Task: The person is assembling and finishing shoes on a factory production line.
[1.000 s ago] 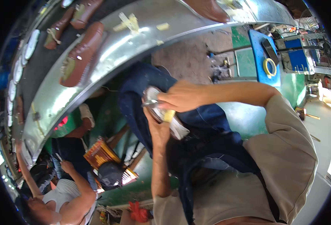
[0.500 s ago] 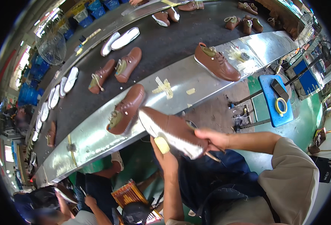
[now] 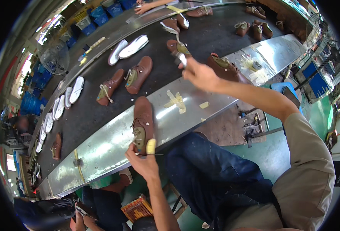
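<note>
My left hand (image 3: 146,163), with yellow tape round one digit, is closed at the heel of a brown lace-up shoe (image 3: 144,115) on the metal ledge (image 3: 112,140). That shoe's toe points away from me. Stretched out over the dark belt (image 3: 100,111), my right hand (image 3: 201,75) has its fingers closed at the heel end of another brown shoe (image 3: 175,45). Something small and silvery shows by those fingertips, too blurred to name. Behind my right forearm, a third brown shoe (image 3: 226,66) on the ledge is partly covered.
Several brown shoes (image 3: 139,75) and white-soled shoes (image 3: 77,90) lie along the belt. Tape strips (image 3: 175,102) stick to the ledge. A blue stool (image 3: 283,90) and fans stand right; other people work at lower left and across the belt.
The shoe held in both hands has gone from in front of me to the belt with my right hand. My left hand has moved down-left to the ledge shoe, which now points straighter away.
</note>
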Available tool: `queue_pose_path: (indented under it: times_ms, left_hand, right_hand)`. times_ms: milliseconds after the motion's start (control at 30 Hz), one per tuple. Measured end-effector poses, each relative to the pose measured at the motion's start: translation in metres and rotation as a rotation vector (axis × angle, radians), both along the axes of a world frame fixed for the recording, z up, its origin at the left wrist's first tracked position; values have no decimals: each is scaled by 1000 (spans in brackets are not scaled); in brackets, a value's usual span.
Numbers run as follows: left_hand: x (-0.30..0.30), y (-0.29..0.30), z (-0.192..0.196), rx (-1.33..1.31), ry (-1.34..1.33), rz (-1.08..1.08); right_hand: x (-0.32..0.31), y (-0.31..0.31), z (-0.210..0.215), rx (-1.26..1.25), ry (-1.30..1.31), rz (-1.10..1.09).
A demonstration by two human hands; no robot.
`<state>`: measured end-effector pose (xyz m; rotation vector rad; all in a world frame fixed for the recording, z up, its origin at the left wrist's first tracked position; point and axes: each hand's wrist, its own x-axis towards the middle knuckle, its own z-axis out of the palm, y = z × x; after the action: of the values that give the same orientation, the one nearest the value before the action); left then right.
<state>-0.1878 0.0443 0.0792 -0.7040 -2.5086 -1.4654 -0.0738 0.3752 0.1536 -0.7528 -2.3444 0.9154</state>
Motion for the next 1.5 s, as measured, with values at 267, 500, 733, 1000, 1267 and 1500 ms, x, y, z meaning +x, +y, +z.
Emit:
queue_pose_path:
  times_ms: [267,500,733,1000,1267,1500]
  left_hand:
    - [64,9,-23,455,-559,-407]
    - [74,-14,-38,678,-955,-201]
    - [133,-28,-93,1063,-1161,-174]
    - [196,-31,-124,426,-865,-27]
    - [175,-38,-88,309,-984,-275]
    - [179,-44,-89,430,-1162,-177]
  right_hand:
    - [14,-143,-19,39,-181,210]
    - [30,-150,-40,43,-262,320]
    - [169,-205,-55,6,-145,768]
    - [202,-214,-84,576,-169,1030]
    - [194,-208,-77,638,-223,1093]
    - [150,-194,-39,-101,-646,1382]
